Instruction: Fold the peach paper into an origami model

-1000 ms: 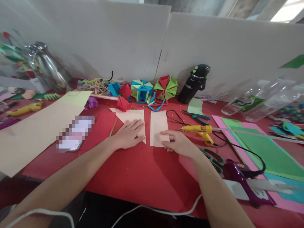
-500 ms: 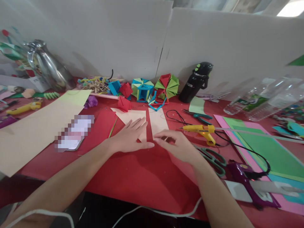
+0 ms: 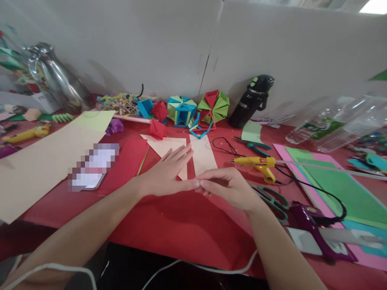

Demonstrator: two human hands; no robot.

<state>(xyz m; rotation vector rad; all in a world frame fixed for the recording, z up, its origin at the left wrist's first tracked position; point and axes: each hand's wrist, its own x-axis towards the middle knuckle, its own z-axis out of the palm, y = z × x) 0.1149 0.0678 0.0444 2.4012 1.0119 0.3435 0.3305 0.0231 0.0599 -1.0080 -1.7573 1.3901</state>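
My left hand (image 3: 166,171) lies palm down with its fingers stretched out, over a cream paper piece (image 3: 177,143) on the red table. The thumb of that hand points right. At its tip, my right hand (image 3: 228,187) has its thumb and forefinger drawn together in a pinch, touching the left thumb. Whether anything small is between those fingers is hidden. Just beyond the right hand lies a second cream strip (image 3: 203,155), its near end partly covered by the fingers. Red paper sheets (image 3: 128,163) lie left of my left hand.
Right of my right hand are a yellow glue gun (image 3: 256,162), green-handled scissors (image 3: 272,201) and a purple tool (image 3: 314,229). Coloured sheets (image 3: 347,185) lie farther right. A phone (image 3: 96,165) lies left. Folded paper models (image 3: 213,104) and a black bottle (image 3: 252,100) stand behind.
My right hand has moved slightly left and its fingertips now meet the left thumb. My left hand has shifted a little right, still spread flat. The view has shifted slightly.
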